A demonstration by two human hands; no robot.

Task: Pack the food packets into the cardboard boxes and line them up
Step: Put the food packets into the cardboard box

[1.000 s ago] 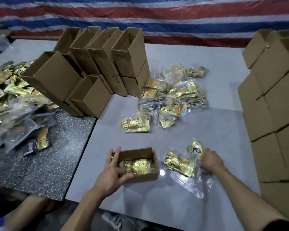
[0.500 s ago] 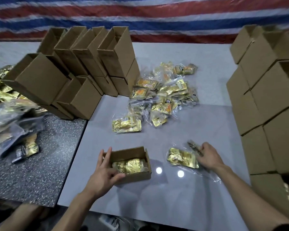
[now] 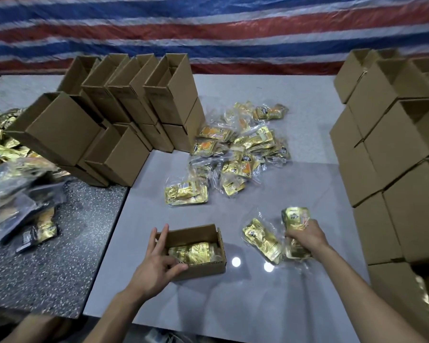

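A pale grey counter carries a small open box. Beyond the box sprawl gold packets; stacked cartons stand beyond it, leftward.

left packet pile: blurred, cut by edge | right box stack: cut off right
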